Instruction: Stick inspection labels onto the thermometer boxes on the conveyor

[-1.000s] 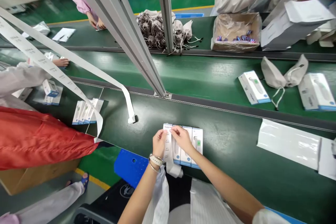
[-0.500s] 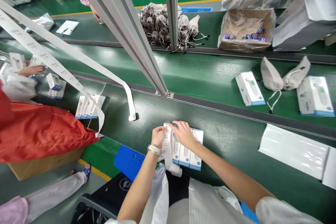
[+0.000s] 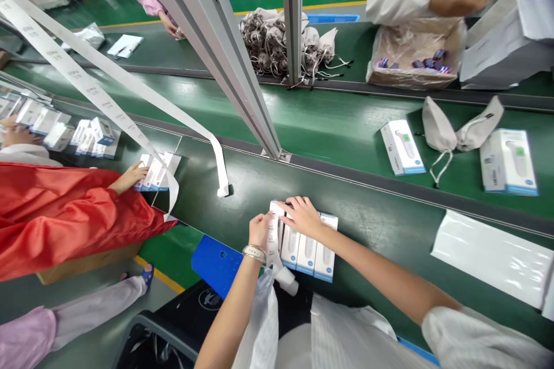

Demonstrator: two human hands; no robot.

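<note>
Left hand [image 3: 258, 232]: pinches label strip [image 3: 273, 237]. Right hand [image 3: 303, 218]: open, fingers over tops of boxes [image 3: 307, 252]. Boxes: side by side on table [image 3: 372, 253].

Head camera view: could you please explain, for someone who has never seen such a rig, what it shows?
There is no robot; a camera worn on a person's head looks forward and down at their bare hands. The left hand pinches a white printed strip. The right hand lies over the upper end of a row of white boxes on a green work surface. Further off lie other boxes and grey drawstring bags.
</note>
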